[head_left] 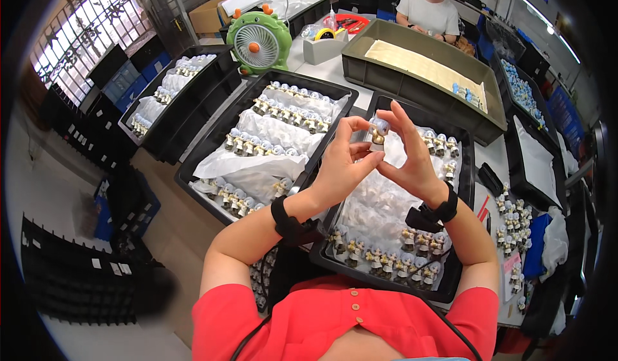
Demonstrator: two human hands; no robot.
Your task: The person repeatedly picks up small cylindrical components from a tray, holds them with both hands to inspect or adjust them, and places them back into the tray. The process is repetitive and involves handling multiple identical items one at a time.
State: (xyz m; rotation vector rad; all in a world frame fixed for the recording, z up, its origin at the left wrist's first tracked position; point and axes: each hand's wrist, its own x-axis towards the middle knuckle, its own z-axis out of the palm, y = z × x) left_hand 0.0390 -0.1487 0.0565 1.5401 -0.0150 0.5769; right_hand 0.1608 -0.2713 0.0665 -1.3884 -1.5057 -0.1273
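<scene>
Figurine (pixel 378 135) pinched in our left hand (pixel 344 161); can't tell if right hand (pixel 412 158) grips. 6 o'clock tray (pixel 325 258) looks part-filled, this one's out.

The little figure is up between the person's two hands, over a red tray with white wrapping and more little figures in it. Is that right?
Not quite: the tray is black, not red, as the head view shows. The rest is right: the little figure is up between the left hand and right hand, over white wrapping and more little figures.
</scene>
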